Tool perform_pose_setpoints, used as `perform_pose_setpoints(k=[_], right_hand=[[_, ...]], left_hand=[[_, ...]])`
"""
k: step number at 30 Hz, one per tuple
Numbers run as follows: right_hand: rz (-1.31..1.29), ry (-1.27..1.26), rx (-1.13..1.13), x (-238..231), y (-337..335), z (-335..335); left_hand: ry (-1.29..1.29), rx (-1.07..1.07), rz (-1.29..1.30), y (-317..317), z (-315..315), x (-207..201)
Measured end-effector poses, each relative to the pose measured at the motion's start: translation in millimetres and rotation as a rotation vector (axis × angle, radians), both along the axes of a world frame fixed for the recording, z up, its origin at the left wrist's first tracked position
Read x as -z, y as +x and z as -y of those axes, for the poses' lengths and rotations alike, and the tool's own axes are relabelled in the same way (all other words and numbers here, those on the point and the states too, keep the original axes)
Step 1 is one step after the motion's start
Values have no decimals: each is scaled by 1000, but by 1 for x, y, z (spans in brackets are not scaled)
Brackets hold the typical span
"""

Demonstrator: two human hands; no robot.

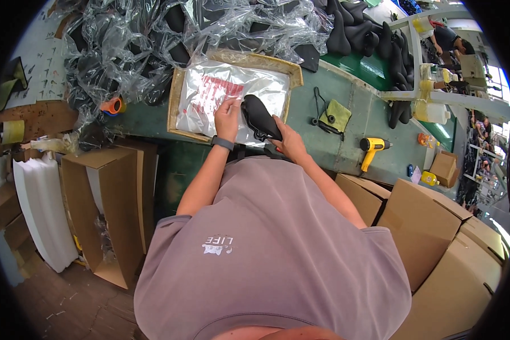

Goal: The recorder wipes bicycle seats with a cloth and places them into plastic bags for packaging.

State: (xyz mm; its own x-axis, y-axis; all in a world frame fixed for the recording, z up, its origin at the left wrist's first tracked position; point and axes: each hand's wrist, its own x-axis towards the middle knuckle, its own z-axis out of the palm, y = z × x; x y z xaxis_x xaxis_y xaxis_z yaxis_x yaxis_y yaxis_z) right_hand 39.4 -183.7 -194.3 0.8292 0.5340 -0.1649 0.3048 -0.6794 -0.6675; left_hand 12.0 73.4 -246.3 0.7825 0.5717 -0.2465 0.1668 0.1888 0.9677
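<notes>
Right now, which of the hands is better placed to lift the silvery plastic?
Left, likely: the left hand is over the silvery plastic, while the right hand holds the black saddle.

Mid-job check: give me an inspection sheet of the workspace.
Surface: green workbench, tray of silver bags on it.
Job's things: black saddle over the bags.
Clutter: yellow heat gun, yellow-green pouch, orange tape roll, plastic-wrapped heap.
Grippers: right grip holds the saddle's lower end; left grip beside it, contact with the bags unclear.
Cables: thin black cord beside the pouch; none seen on the heat gun.
Surroundings: cardboard boxes both sides; people far right.
</notes>
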Motion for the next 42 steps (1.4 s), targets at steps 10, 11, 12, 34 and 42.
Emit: perform_pose_setpoints(k=[10, 11, 12, 34, 42], right_hand=[[-360, 159, 168, -98, 9, 24], [-148, 44, 66, -120, 11, 34], [64, -74, -27, -129, 16, 41], [-408, 1027, 640, -54, 535, 102], [123, -78, 898, 106, 673, 114]], left_hand=[[614, 457, 172, -55, -51, -227], [625, 468, 171, -45, -48, -230], [470, 429, 121, -32, -42, -233], [683, 322, 328, 463, 112, -182], [693, 257, 265, 523, 132, -119]])
